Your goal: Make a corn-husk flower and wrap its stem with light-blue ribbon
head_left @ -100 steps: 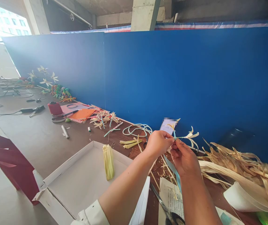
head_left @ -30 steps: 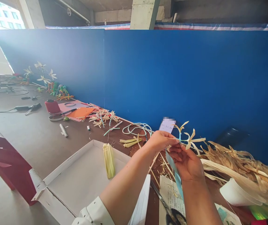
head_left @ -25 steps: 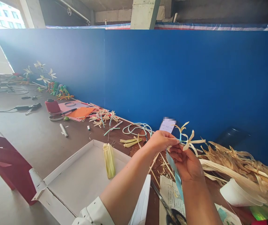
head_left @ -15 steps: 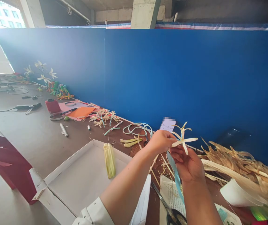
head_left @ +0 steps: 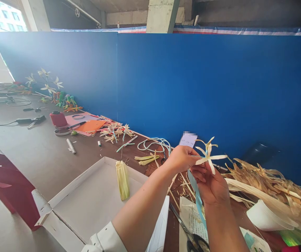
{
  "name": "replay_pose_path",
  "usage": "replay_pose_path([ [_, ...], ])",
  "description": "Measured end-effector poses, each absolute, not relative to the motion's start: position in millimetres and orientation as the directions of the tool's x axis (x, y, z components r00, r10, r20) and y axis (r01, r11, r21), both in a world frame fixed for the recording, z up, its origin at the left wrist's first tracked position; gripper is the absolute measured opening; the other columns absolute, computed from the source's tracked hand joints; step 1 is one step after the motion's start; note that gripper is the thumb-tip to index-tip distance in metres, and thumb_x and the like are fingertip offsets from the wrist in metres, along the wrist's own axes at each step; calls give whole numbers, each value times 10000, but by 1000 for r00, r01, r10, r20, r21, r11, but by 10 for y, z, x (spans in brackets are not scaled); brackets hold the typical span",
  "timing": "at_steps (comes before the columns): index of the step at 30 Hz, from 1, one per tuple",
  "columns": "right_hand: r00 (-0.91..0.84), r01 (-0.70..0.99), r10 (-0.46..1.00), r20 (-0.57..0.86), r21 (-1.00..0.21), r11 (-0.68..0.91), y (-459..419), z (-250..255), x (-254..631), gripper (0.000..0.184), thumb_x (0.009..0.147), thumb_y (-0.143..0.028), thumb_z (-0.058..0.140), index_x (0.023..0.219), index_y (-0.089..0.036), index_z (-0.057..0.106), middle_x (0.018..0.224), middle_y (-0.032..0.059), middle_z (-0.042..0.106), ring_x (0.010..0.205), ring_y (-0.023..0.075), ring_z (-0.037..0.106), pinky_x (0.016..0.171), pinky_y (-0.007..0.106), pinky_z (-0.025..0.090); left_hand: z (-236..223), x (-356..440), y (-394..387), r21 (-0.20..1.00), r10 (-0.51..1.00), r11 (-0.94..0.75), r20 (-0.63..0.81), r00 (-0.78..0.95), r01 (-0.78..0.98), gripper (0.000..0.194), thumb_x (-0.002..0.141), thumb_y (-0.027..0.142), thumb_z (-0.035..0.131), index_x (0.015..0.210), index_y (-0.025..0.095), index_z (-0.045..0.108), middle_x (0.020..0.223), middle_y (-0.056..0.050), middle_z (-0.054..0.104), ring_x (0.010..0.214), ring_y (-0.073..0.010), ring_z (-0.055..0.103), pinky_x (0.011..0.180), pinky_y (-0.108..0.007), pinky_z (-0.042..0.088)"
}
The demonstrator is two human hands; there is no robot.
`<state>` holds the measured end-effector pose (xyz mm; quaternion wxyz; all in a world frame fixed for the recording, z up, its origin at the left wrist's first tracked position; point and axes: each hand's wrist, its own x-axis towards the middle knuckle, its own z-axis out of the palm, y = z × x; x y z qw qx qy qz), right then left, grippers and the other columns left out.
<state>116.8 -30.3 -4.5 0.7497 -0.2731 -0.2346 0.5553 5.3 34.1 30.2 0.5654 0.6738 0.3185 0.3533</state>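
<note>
Husk flower [head_left: 207, 154] held above scissors [head_left: 185, 232], husks [head_left: 266, 182].

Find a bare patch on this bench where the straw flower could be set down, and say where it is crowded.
Bare: the white tray floor left of the yellow bundle, and the tabletop between tray and red spool. Crowded: husk pile, scissors, paper under both hands.

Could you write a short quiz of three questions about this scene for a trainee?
1. True or false: the left hand and the right hand both hold the straw flower.
2. What hangs down from the flower? A) red thread B) light blue ribbon C) wire
3. What lies in the white tray?

Key: 1 true. 2 B. 3 a yellow husk bundle.
</note>
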Motion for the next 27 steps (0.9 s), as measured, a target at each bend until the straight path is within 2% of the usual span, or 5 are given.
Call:
replay_pose_path([
  [8, 317, -696, 947, 40, -669, 262, -258, -114, 1166, 256, 619, -203, 798, 780, -157, 605, 700, -27, 507, 590, 58, 442, 397, 134, 354, 323, 30, 303, 987, 755, 39, 74, 652, -157, 113, 678, 227, 672, 698, 131, 615, 603, -12, 615, 637, -127, 617, 669, -254, 501],
  [14, 322, -663, 945, 61, -697, 272, -242, -129, 1184, 262, 634, -244, 798, 793, -158, 609, 698, -29, 485, 586, 58, 432, 411, 144, 358, 341, 25, 286, 962, 719, 155, 48, 693, -226, 289, 579, 330, 790, 703, 123, 630, 641, -12, 632, 636, -116, 612, 672, -252, 507],
  [17, 304, -658, 950, 73, -704, 265, -247, -113, 1164, 283, 632, -282, 802, 785, -165, 595, 677, -38, 464, 576, 58, 424, 416, 147, 348, 376, 27, 249, 942, 738, 215, 17, 675, -259, 297, 615, 369, 766, 684, 126, 610, 663, -13, 633, 621, -118, 610, 625, -257, 513],
  [22, 321, -669, 944, 77, -687, 283, -260, -88, 1132, 241, 640, -244, 791, 777, -155, 615, 673, -34, 473, 569, 55, 419, 413, 149, 344, 410, 50, 211, 937, 766, 228, -5, 642, -265, 140, 698, 187, 702, 676, 123, 580, 614, -10, 619, 569, -121, 605, 573, -263, 510],
  [27, 328, -688, 942, 70, -666, 289, -266, -93, 1148, 241, 621, -204, 800, 775, -135, 628, 689, -26, 489, 576, 44, 411, 424, 126, 356, 425, 56, 192, 956, 783, 190, -10, 622, -224, 127, 722, 114, 653, 648, 127, 550, 567, -1, 599, 555, -126, 607, 579, -263, 509],
])
